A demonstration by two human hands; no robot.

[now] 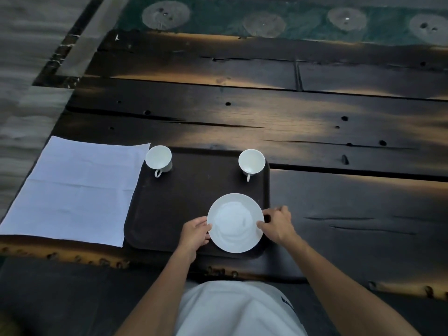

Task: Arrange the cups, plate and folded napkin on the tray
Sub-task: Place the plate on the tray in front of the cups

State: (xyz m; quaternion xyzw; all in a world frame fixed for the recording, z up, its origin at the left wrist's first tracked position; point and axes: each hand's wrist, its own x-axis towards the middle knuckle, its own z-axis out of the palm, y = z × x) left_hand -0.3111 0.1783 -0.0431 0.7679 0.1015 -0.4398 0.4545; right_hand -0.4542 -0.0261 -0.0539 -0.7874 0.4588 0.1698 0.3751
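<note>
A dark tray [169,214] lies on the near part of a dark plank worktop [339,202], its front edge close to the worktop's front edge. A white plate [235,223] sits on the tray's near right part, inside the rim. Both hands grip it by the rim: the left hand [195,232] pinches the left edge, thumb on top and fingers curled under, and the right hand [277,224] holds the right edge the same way, thumb laid on the rim. Whether the plate rests flat or is raised slightly cannot be told.

Two white cups stand upright at the tray's far corners, well apart from each other. The left cup [158,158] is at the far left corner, just beside the napkin's corner, its handle pointing toward the person. The right cup [251,162] is at the far right corner, its handle also pointing toward the person. Both look empty.

A white napkin [72,190] lies spread flat on the worktop to the left of the tray, creased by fold lines, its right edge touching or slightly overlapping the tray's left rim.
</note>
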